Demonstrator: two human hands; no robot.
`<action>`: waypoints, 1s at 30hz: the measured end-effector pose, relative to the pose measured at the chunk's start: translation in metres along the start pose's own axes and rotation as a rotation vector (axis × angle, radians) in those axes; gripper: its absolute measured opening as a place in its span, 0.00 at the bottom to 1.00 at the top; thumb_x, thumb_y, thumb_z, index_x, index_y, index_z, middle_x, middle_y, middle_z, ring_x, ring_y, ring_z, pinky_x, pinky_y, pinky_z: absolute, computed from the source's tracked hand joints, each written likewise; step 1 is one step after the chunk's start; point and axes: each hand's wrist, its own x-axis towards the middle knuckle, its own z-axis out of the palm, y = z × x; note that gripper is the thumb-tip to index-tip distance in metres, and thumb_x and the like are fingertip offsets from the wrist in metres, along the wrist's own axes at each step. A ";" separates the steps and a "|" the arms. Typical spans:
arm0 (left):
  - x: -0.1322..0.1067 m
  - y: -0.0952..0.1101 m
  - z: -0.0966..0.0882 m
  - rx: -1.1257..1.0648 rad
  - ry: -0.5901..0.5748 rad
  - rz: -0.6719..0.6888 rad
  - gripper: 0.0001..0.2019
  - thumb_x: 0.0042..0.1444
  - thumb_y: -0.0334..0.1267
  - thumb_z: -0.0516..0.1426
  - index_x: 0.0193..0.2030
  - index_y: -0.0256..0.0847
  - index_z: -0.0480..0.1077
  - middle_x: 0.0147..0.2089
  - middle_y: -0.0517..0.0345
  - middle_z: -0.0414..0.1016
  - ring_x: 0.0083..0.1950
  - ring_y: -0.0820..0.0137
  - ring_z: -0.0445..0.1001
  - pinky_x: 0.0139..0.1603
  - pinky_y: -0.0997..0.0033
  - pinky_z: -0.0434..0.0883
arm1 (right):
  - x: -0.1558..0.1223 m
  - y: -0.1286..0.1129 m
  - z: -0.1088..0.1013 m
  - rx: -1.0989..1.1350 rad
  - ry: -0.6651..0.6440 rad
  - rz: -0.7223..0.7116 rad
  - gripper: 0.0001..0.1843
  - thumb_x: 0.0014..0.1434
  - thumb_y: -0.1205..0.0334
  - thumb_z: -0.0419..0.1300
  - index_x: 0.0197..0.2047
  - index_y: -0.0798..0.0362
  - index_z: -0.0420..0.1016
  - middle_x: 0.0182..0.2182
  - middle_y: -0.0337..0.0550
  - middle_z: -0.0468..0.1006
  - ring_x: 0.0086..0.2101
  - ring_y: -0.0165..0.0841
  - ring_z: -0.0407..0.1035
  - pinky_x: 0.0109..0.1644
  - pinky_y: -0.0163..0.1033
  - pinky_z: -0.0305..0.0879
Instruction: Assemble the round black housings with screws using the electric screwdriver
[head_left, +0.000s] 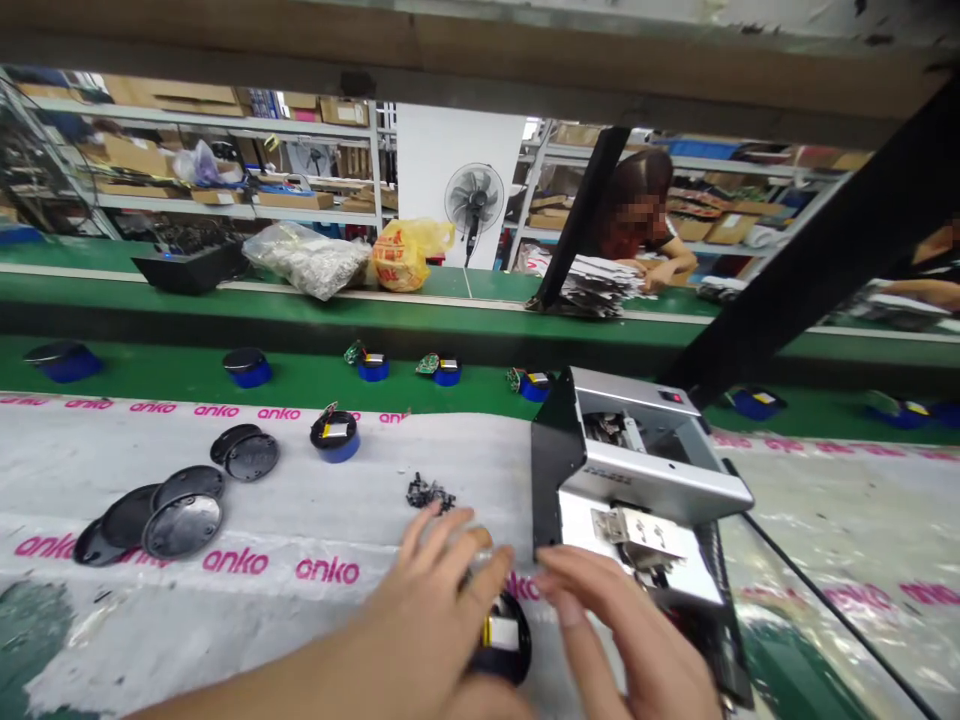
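Observation:
My left hand (pixel 439 600) reaches over the left side of a round black housing (pixel 510 660), fingers stretched and apart; whether the fingers touch it is hidden. A flat battery with yellow tape (pixel 501 632) lies in that housing. To its right, my right hand (pixel 637 640) has its fingers curved and its thumb apart, with nothing visible between them. Just beyond my left fingertips is a small heap of black parts (pixel 429 492), too small to name. A blue-and-black round unit (pixel 336 438) with a battery on top stands farther back on the sheet.
Several black round covers (pixel 182 525) lie at left. A silver-and-black machine (pixel 645 460) stands close by my right hand. Blue units (pixel 373 367) line the green belt (pixel 300 365) behind. Bags (pixel 307 258) sit on the far ledge, where another person (pixel 637 215) works. A black post (pixel 817 240) slants at right.

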 end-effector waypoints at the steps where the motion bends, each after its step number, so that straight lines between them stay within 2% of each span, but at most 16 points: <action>1: 0.005 -0.011 -0.011 -0.030 0.016 -0.090 0.23 0.63 0.46 0.56 0.61 0.38 0.68 0.54 0.41 0.73 0.59 0.48 0.68 0.60 0.40 0.65 | 0.011 -0.010 0.008 -0.008 -0.076 -0.028 0.12 0.68 0.64 0.52 0.51 0.50 0.72 0.43 0.47 0.79 0.42 0.37 0.76 0.45 0.38 0.74; 2: 0.011 -0.024 -0.024 -0.055 0.030 -0.175 0.17 0.68 0.40 0.50 0.58 0.37 0.71 0.52 0.42 0.75 0.55 0.52 0.72 0.56 0.46 0.69 | 0.020 -0.018 0.016 -0.043 -0.178 -0.024 0.13 0.68 0.64 0.50 0.51 0.50 0.71 0.42 0.47 0.79 0.39 0.37 0.76 0.41 0.38 0.74; 3: 0.018 -0.040 -0.035 -0.080 0.005 -0.256 0.18 0.69 0.35 0.45 0.55 0.35 0.73 0.49 0.42 0.76 0.51 0.55 0.74 0.54 0.49 0.70 | 0.028 -0.025 0.024 -0.102 -0.286 0.003 0.13 0.69 0.63 0.48 0.51 0.51 0.72 0.40 0.48 0.78 0.37 0.38 0.76 0.39 0.40 0.74; 4: 0.026 -0.056 -0.044 -0.087 -0.014 -0.280 0.19 0.68 0.31 0.44 0.53 0.33 0.74 0.47 0.41 0.77 0.49 0.56 0.75 0.52 0.51 0.71 | 0.035 -0.031 0.032 -0.177 -0.389 0.042 0.14 0.69 0.62 0.49 0.49 0.52 0.73 0.38 0.49 0.78 0.35 0.40 0.76 0.37 0.43 0.74; 6: 0.039 -0.086 -0.053 -0.134 -0.099 -0.233 0.15 0.65 0.28 0.49 0.45 0.36 0.78 0.43 0.47 0.79 0.45 0.60 0.77 0.50 0.59 0.72 | 0.046 -0.040 0.047 -0.307 -0.530 0.109 0.14 0.66 0.57 0.53 0.44 0.55 0.76 0.34 0.52 0.78 0.35 0.48 0.75 0.38 0.51 0.73; 8: 0.047 -0.108 -0.051 -0.191 -0.183 -0.159 0.11 0.61 0.28 0.55 0.39 0.39 0.80 0.40 0.53 0.80 0.42 0.65 0.78 0.47 0.67 0.72 | 0.053 -0.047 0.060 -0.342 -0.565 0.121 0.14 0.62 0.54 0.60 0.39 0.58 0.78 0.32 0.56 0.79 0.37 0.54 0.75 0.41 0.57 0.71; 9: 0.048 -0.114 -0.048 -0.217 -0.211 -0.133 0.10 0.60 0.29 0.56 0.37 0.40 0.80 0.38 0.54 0.80 0.40 0.66 0.78 0.45 0.69 0.72 | 0.055 -0.048 0.065 -0.328 -0.568 0.112 0.13 0.60 0.56 0.63 0.37 0.59 0.79 0.31 0.57 0.79 0.38 0.55 0.75 0.42 0.57 0.71; 11: 0.048 -0.121 -0.041 -0.261 -0.225 -0.112 0.10 0.59 0.30 0.57 0.34 0.40 0.80 0.38 0.54 0.79 0.39 0.67 0.77 0.44 0.70 0.71 | 0.057 -0.047 0.069 -0.293 -0.581 0.104 0.06 0.58 0.65 0.63 0.33 0.59 0.79 0.29 0.55 0.79 0.36 0.51 0.75 0.40 0.51 0.71; 12: 0.047 -0.122 -0.038 -0.283 -0.221 -0.113 0.10 0.60 0.31 0.56 0.34 0.39 0.80 0.37 0.54 0.79 0.39 0.67 0.77 0.45 0.69 0.70 | 0.057 -0.045 0.068 -0.265 -0.581 0.105 0.06 0.58 0.70 0.61 0.32 0.58 0.79 0.29 0.54 0.79 0.35 0.49 0.75 0.39 0.48 0.70; 14: 0.046 -0.123 -0.036 -0.338 -0.204 -0.127 0.11 0.60 0.32 0.55 0.32 0.40 0.80 0.36 0.54 0.78 0.38 0.67 0.76 0.45 0.68 0.69 | 0.057 -0.038 0.061 -0.182 -0.560 0.121 0.11 0.60 0.74 0.57 0.31 0.56 0.79 0.29 0.50 0.79 0.34 0.43 0.75 0.38 0.43 0.69; 19: 0.045 -0.114 -0.041 -0.532 -0.077 -0.226 0.09 0.59 0.35 0.57 0.30 0.40 0.77 0.36 0.55 0.75 0.41 0.65 0.71 0.50 0.63 0.66 | 0.043 -0.017 0.036 0.093 -0.427 0.264 0.10 0.65 0.63 0.56 0.43 0.51 0.79 0.24 0.37 0.79 0.24 0.33 0.74 0.29 0.35 0.70; 21: 0.040 -0.101 -0.042 -0.652 -0.008 -0.299 0.09 0.60 0.37 0.56 0.32 0.41 0.76 0.38 0.55 0.74 0.43 0.65 0.70 0.51 0.63 0.66 | 0.033 -0.010 0.032 0.191 -0.388 0.334 0.11 0.66 0.61 0.55 0.45 0.52 0.78 0.25 0.38 0.80 0.22 0.31 0.74 0.26 0.33 0.71; 24: 0.028 -0.074 -0.036 -0.905 0.008 -0.447 0.08 0.60 0.40 0.58 0.35 0.40 0.76 0.37 0.55 0.75 0.37 0.68 0.71 0.42 0.68 0.68 | 0.022 -0.005 0.034 0.295 -0.341 0.397 0.13 0.67 0.58 0.54 0.47 0.51 0.78 0.31 0.40 0.82 0.23 0.30 0.75 0.26 0.31 0.72; 27: 0.018 -0.053 -0.023 -1.186 -0.019 -0.593 0.09 0.58 0.42 0.60 0.36 0.37 0.76 0.31 0.57 0.74 0.30 0.73 0.69 0.34 0.72 0.67 | 0.017 -0.007 0.037 0.365 -0.245 0.383 0.11 0.65 0.56 0.58 0.46 0.48 0.81 0.31 0.40 0.81 0.26 0.30 0.75 0.27 0.31 0.71; 30: 0.014 -0.045 -0.012 -1.414 -0.032 -0.675 0.11 0.55 0.43 0.63 0.36 0.36 0.76 0.30 0.58 0.74 0.31 0.75 0.70 0.35 0.74 0.67 | 0.017 -0.012 0.039 0.391 -0.161 0.329 0.10 0.64 0.59 0.59 0.44 0.48 0.82 0.29 0.40 0.79 0.27 0.30 0.74 0.26 0.31 0.68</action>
